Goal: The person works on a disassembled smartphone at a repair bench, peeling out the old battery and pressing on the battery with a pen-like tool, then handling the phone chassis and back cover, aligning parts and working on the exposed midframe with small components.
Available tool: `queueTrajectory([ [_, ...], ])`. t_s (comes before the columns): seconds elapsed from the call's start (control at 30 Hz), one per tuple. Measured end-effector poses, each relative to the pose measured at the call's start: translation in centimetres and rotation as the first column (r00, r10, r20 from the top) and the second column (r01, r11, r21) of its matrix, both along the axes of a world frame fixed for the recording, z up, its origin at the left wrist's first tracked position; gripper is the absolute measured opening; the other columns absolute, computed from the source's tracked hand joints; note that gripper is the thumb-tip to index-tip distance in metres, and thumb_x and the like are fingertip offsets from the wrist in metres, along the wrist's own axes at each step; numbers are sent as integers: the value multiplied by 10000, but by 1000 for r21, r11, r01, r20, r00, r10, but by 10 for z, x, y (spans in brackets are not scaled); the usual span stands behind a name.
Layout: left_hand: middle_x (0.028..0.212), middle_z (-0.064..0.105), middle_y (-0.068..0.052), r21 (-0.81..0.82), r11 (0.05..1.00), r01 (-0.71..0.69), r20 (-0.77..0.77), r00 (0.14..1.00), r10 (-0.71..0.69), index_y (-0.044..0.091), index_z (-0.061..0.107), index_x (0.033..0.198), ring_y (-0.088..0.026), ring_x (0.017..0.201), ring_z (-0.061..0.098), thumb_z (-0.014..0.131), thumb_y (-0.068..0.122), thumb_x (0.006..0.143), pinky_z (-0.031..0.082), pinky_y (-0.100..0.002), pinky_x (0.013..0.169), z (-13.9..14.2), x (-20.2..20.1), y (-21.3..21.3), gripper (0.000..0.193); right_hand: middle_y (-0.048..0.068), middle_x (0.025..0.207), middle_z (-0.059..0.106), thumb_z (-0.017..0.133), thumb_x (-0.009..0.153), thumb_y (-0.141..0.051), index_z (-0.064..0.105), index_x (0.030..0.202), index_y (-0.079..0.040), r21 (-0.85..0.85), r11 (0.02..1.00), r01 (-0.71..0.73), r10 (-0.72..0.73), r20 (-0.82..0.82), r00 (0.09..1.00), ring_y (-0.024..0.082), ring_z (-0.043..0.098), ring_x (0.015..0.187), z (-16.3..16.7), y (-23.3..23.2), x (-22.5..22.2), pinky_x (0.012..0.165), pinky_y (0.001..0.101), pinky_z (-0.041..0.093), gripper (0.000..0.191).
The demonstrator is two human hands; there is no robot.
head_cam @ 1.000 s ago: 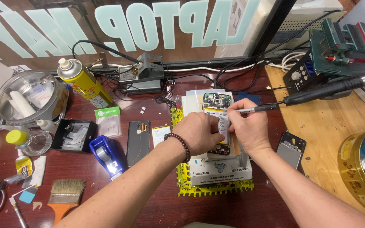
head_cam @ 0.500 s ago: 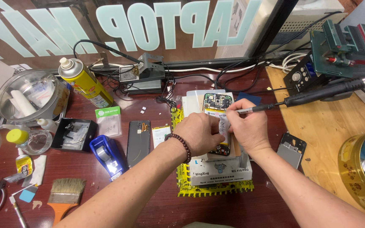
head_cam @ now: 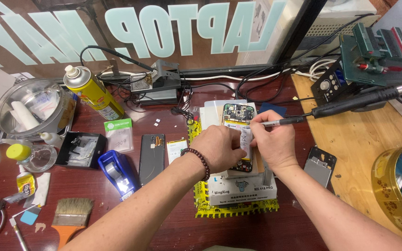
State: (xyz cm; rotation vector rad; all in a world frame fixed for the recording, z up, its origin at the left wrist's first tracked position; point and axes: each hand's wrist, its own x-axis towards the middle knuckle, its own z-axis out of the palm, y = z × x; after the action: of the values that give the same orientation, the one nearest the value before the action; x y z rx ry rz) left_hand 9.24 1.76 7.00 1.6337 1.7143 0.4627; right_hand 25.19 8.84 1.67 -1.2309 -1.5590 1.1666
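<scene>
An opened phone [head_cam: 238, 122] with its circuit board and battery showing lies on a white and yellow work pad [head_cam: 238, 197] at the table's middle. My left hand [head_cam: 219, 148], a bead bracelet on its wrist, presses down on the phone's left side. My right hand [head_cam: 271, 144] rests on the phone's right side and holds a thin metal-tipped tool [head_cam: 275, 123] like a pen, its tip over the phone's upper edge.
A black phone back cover [head_cam: 151, 158], a blue tape dispenser [head_cam: 117, 172], a yellow spray can [head_cam: 91, 91], a brush [head_cam: 70, 218] and a steel bowl [head_cam: 33, 107] lie left. A hot-air handle [head_cam: 359, 102], control box [head_cam: 331, 86], small phone frame [head_cam: 319, 166] and round tin [head_cam: 396, 195] are right.
</scene>
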Motion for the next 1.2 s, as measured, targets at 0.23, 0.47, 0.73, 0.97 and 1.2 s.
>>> queueTrajectory([
  [0.23,885,776,-108,-6,1000,-1,-6,1000,1,137,788,961,-272,845,758,757,292,788,598,-396,800,-1,-1,1,234,20,717,670,655,880,-84,674,841,-13,2,1000,17,-17,20,1000,76,629,573,-3,2,-1,491,250,550,83],
  [0.47,883,773,-115,-2,1000,2,-32,999,-2,137,785,941,-285,850,753,761,310,783,594,-405,799,-3,0,2,236,29,723,671,654,885,-80,669,861,-5,1,1000,26,-26,0,1000,90,634,568,-7,3,1,496,252,538,80],
  [0.73,873,767,-119,2,1000,8,-29,1000,-8,129,778,927,-287,840,751,756,306,787,592,-408,790,-3,0,1,227,31,734,669,653,892,-80,662,872,-5,-2,999,38,-38,-14,999,89,637,563,-6,1,2,488,249,529,78],
  [0.97,882,771,-116,0,1000,4,-13,1000,-4,142,780,954,-282,844,753,752,297,788,590,-406,796,-2,0,1,229,31,733,668,655,889,-74,663,879,-6,-10,999,37,-37,-25,999,88,631,566,-5,1,0,489,248,533,69],
  [1.2,878,769,-125,27,1000,5,-24,1000,-4,127,783,932,-296,844,748,757,296,777,589,-413,790,-5,0,1,230,32,723,666,657,890,-72,658,878,-4,-13,999,42,-42,-48,998,92,631,558,-7,1,1,487,246,523,70],
])
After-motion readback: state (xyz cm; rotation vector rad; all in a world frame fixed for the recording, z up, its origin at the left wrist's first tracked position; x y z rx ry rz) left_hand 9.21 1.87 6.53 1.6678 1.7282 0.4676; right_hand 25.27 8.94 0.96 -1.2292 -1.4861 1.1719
